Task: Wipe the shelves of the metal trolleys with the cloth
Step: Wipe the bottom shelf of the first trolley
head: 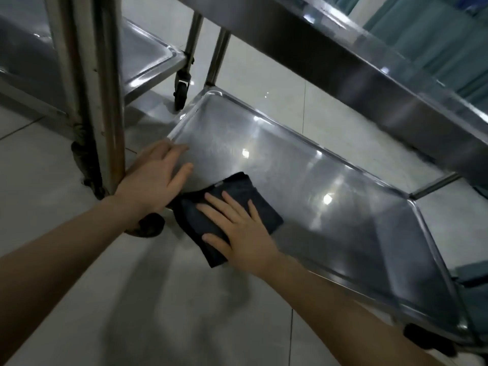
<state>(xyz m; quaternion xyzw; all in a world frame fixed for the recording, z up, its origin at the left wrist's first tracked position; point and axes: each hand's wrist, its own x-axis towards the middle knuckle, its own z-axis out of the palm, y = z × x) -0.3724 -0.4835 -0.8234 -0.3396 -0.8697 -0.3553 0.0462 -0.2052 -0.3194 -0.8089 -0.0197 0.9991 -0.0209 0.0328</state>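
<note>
The right hand [237, 231] lies flat on a folded dark cloth [239, 190], fingers straight and slightly spread, palm pressing the cloth onto the lower shelf [330, 165] of a stainless-steel trolley. The cloth sits at the shelf's near-left corner, about 7 o'clock on the tray, and its near end hangs over the rim towards the floor. Just beside it, at 9 o'clock from the cloth, the left hand [155, 178] rests open on the shelf's left rim, fingers straight and pointing towards 2 o'clock, gripping nothing. The trolley's upper shelf [343, 64] runs across the view from 12 to 3 o'clock, above the lower one. At 10 o'clock stands a second trolley [142, 54], one of its upright posts [105, 96] just left of the left hand and a black caster [182, 87] behind it. Pale floor tiles [158, 299] fill the foreground, and a teal curtain [435, 35] shows at 1 o'clock.
</note>
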